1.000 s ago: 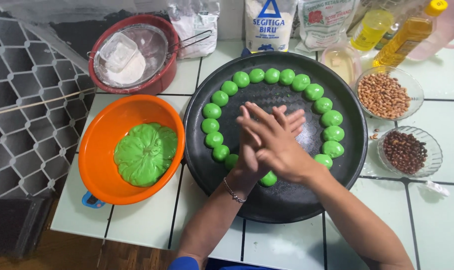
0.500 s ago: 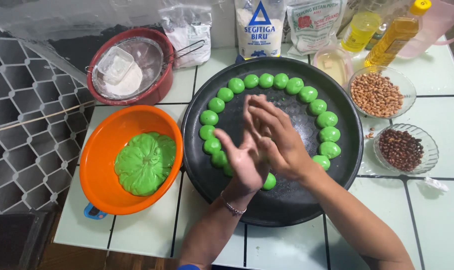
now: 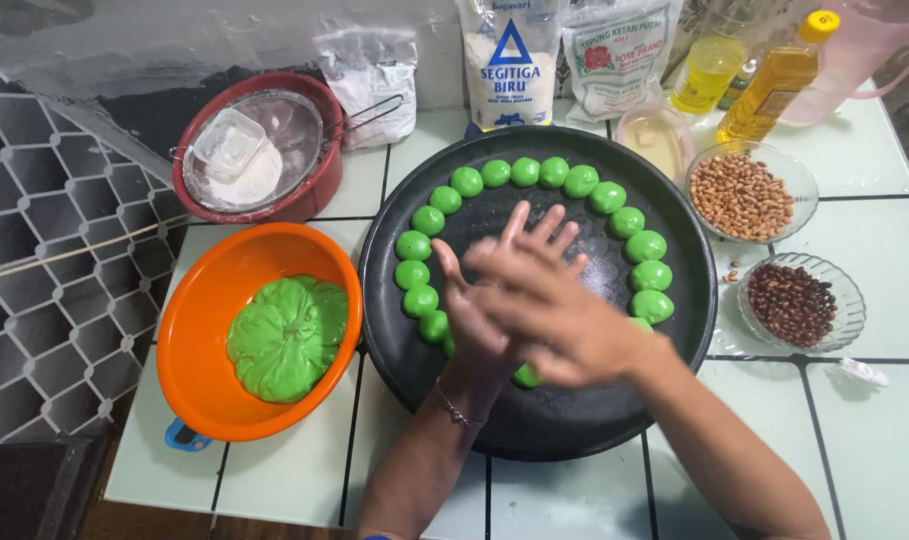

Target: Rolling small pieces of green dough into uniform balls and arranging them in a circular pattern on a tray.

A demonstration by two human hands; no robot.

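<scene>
Right hand (image 3: 549, 310) slid across left hand (image 3: 484, 300), palms pressed

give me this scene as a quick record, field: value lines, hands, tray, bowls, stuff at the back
left hand: palm up over the tray, pressed under the right hand
right hand: laid flat across the left palm; whatever lies between them is hidden
black round tray: green dough balls set in a ring along its rim
orange bowl: left of the tray, holds a lump of green dough
red bowl: back left, sieve with white flour inside
glass dishes: peanuts, dark beans, right of the tray
back: flour bags, oil bottle
</scene>
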